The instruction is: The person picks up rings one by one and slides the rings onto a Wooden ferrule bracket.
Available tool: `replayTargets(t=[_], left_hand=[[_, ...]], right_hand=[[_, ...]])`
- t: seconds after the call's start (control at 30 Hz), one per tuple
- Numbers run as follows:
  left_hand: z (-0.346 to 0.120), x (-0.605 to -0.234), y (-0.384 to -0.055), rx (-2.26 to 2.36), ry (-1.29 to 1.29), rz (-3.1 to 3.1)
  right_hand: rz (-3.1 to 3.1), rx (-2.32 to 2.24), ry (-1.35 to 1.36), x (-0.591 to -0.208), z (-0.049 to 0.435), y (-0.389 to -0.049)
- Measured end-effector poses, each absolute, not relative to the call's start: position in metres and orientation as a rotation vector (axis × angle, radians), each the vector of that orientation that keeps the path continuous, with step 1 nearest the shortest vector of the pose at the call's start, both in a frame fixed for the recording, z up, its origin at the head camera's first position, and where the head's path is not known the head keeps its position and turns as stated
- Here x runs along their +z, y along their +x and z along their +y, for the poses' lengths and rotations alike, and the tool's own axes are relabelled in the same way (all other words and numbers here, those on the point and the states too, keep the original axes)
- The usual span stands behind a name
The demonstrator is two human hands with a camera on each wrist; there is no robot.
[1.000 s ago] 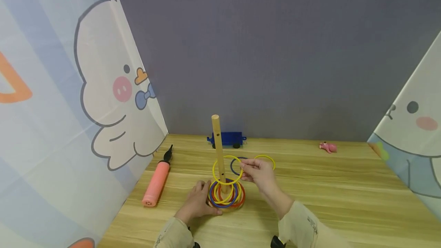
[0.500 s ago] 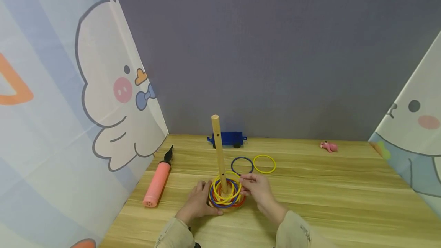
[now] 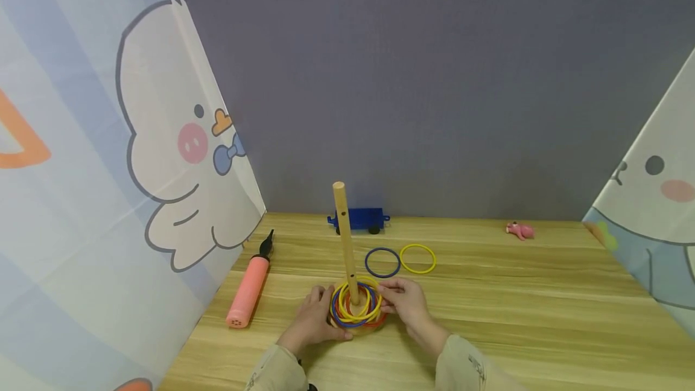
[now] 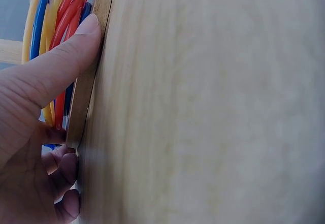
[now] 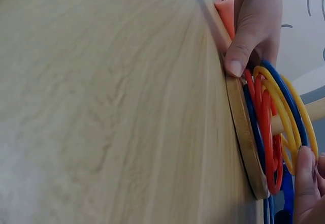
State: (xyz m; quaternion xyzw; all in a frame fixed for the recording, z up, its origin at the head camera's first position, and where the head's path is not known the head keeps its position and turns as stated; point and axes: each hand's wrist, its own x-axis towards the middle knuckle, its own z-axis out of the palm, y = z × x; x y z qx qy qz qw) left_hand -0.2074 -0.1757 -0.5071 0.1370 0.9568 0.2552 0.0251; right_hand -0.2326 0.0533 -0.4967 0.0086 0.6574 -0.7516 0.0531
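Observation:
A wooden peg point(image 3: 346, 240) rises from a round wooden base point(image 5: 244, 137), ringed at its foot by several red, blue and yellow rings. My left hand point(image 3: 314, 320) grips the base's left edge; in the left wrist view its thumb point(image 4: 76, 43) presses the rim beside the stacked rings. On the right side, my right hand point(image 3: 408, 303) pinches the topmost yellow ring point(image 3: 362, 277) between thumb and fingers. That ring encircles the peg, low over the others. In the right wrist view the right thumb point(image 5: 305, 176) lies against the outermost yellow ring.
Behind the right hand lie a blue ring point(image 3: 382, 248) and a yellow ring point(image 3: 418, 245) on the wooden table point(image 3: 516, 306). A pink hand pump point(image 3: 250, 291) lies at left, a blue toy wagon point(image 3: 365, 218) by the back wall, a small pink toy animal point(image 3: 520, 230) at far right.
My right hand has lowered the yellow ring down the peg onto the stack, moving down and slightly nearer. The left hand has stayed at the base.

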Motion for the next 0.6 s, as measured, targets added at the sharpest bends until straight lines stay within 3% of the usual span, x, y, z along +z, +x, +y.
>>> replayTargets(t=[0.27,0.6], left_hand=[[-0.176,-0.505,-0.206,0.794,0.421,2.962],[-0.177,-0.507,-0.208,0.747,0.446,3.007]], right_hand=[[2.061,-2.202,-0.030,-0.502,0.064,-0.237],[2.186,-2.199,0.149,-0.505,0.098,-0.258]])
